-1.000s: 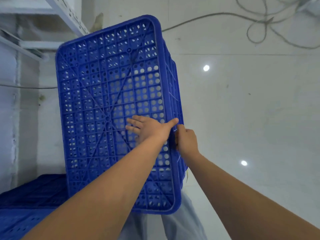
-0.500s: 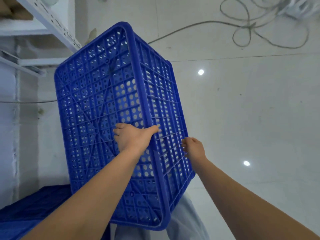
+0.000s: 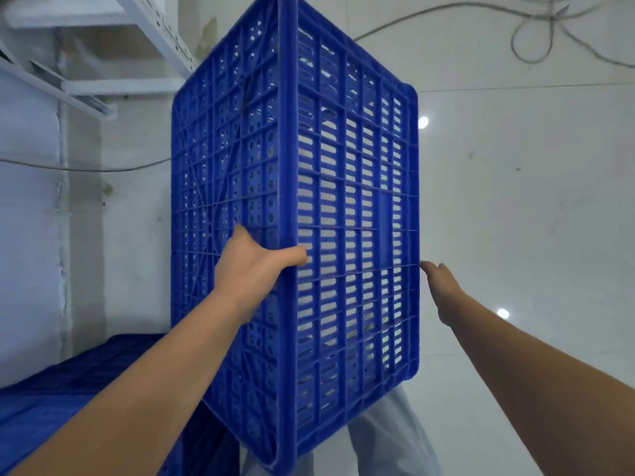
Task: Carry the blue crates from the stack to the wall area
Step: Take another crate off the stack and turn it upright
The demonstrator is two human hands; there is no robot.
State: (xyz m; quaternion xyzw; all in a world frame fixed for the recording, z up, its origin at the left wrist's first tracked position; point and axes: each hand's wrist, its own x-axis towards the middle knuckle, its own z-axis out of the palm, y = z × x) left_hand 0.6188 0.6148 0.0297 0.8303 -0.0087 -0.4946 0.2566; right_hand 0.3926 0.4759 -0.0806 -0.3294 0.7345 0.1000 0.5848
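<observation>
Head: hands [image 3: 256,266] on crate [image 3: 343,201] (tilted).

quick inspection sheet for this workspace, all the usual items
surface: pale glossy floor with ceiling-light reflections
job's things: blue crate held up on end, slatted side facing the camera; more blue crates low at left
clutter: nothing seen
grippers: left hand grips the crate's corner edge, thumb on the slatted side; right hand at the crate's right edge, fingers straight, contact unclear
cables: looped cable on the floor at top right; a thin wire crosses the left wall
surroundings: white shelf frame at upper left, white wall at left
</observation>
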